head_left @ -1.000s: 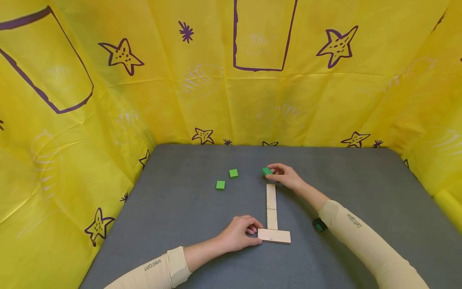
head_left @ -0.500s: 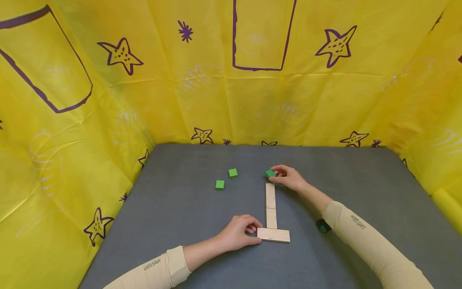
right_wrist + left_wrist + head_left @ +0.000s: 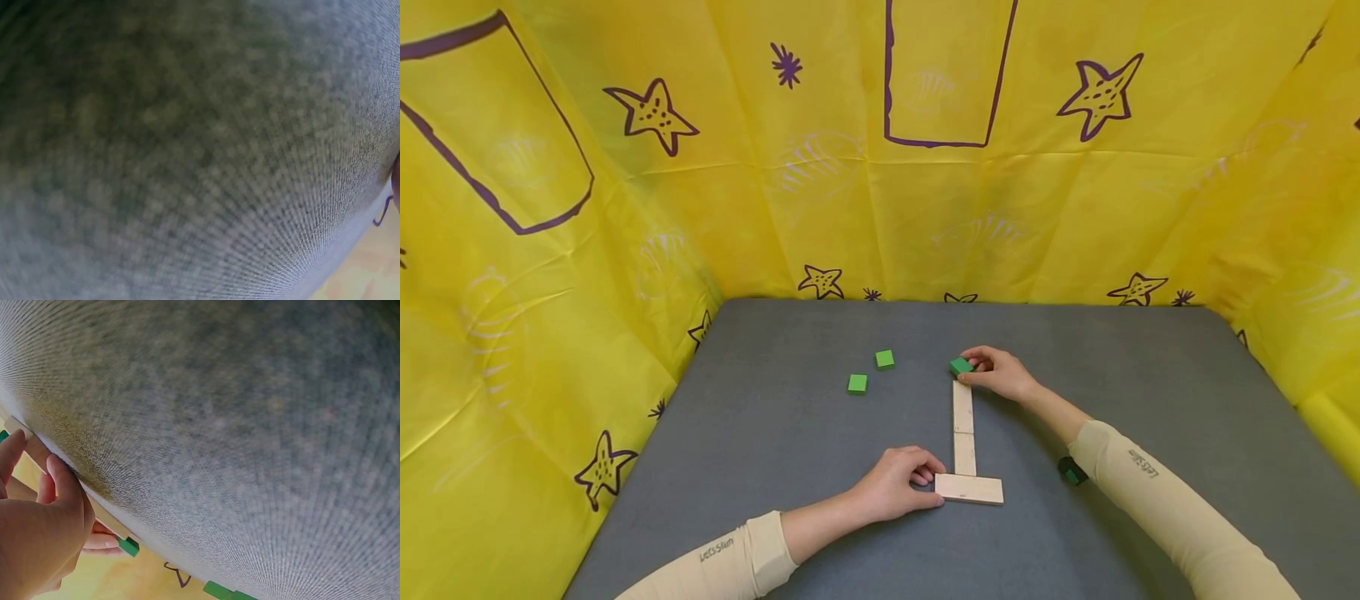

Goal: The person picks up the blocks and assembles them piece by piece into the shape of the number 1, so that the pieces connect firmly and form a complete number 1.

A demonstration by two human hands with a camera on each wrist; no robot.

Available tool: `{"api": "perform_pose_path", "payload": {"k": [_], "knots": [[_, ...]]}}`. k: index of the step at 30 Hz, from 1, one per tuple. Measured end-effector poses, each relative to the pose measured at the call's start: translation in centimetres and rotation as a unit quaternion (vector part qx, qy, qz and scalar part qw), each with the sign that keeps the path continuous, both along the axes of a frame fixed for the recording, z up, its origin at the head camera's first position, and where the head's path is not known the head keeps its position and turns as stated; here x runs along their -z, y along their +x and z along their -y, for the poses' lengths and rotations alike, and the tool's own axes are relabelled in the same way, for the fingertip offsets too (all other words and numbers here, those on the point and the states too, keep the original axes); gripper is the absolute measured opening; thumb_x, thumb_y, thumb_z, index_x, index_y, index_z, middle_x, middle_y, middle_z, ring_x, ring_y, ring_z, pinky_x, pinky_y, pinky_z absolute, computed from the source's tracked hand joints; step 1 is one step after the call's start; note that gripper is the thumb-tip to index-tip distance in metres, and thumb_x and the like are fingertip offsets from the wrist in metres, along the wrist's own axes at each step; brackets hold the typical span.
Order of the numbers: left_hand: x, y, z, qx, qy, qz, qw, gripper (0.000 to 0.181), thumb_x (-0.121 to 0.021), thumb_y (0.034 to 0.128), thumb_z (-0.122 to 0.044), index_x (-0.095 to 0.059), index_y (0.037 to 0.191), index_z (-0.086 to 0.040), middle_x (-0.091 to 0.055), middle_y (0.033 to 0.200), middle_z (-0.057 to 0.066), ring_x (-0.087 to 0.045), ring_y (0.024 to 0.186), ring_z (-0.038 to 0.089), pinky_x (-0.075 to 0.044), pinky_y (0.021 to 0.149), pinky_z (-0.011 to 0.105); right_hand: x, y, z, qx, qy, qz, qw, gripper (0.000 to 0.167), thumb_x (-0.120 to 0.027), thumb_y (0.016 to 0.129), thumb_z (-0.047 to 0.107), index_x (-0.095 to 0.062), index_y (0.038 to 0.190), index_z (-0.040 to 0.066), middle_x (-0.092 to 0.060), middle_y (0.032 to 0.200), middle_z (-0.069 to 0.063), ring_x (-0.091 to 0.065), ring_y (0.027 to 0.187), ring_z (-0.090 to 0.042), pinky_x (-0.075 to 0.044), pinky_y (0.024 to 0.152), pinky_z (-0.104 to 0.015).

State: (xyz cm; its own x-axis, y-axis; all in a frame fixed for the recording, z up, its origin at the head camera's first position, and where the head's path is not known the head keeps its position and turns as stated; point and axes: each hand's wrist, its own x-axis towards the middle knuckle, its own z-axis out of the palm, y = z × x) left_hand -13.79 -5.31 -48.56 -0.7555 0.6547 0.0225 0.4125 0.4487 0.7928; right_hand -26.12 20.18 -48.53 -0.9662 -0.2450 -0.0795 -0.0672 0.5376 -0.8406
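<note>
My right hand (image 3: 1002, 374) pinches a dark green square block (image 3: 961, 367) between thumb and fingers, at the far end of a line of two pale wooden planks (image 3: 963, 427). A third wooden plank (image 3: 970, 489) lies crosswise at their near end. The thumb and fingers of my left hand (image 3: 891, 484) hold this crosswise plank by its left end. In the left wrist view, the left hand (image 3: 47, 531) is at a plank, with the green block (image 3: 129, 546) beyond. Only a sliver of a fingertip (image 3: 396, 181) shows in the right wrist view.
Two light green blocks (image 3: 885, 359) (image 3: 857, 384) lie on the grey table (image 3: 760, 433), left of the planks. A dark block with green on it (image 3: 1071, 472) sits beside the right sleeve, partly shadowed. Yellow patterned cloth (image 3: 850, 208) hangs around the table.
My right hand has brought the dark green block slightly right and toward me, up to the far end of the plank line. The left hand and the planks have stayed in place.
</note>
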Motion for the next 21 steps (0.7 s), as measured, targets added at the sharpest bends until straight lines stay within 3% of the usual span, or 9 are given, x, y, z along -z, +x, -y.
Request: {"api": "perform_pose_path", "payload": {"k": [21], "knots": [[0.03,-0.01,0.00,-0.001,0.001,0.005,1.0000,0.025,-0.083,0.0775,-0.008,-0.070,0.099,-0.006,-0.061,0.088,-0.004,-0.057,0.079,0.000,-0.050,0.074,0.014,0.17,-0.57,-0.09,-0.036,0.022,-0.004,0.9991,0.045,-0.075,0.086,0.022,-0.061,0.125,0.003,-0.060,0.107,-0.011,-0.052,0.091,-0.022,-0.044,0.078,-0.033]]}}
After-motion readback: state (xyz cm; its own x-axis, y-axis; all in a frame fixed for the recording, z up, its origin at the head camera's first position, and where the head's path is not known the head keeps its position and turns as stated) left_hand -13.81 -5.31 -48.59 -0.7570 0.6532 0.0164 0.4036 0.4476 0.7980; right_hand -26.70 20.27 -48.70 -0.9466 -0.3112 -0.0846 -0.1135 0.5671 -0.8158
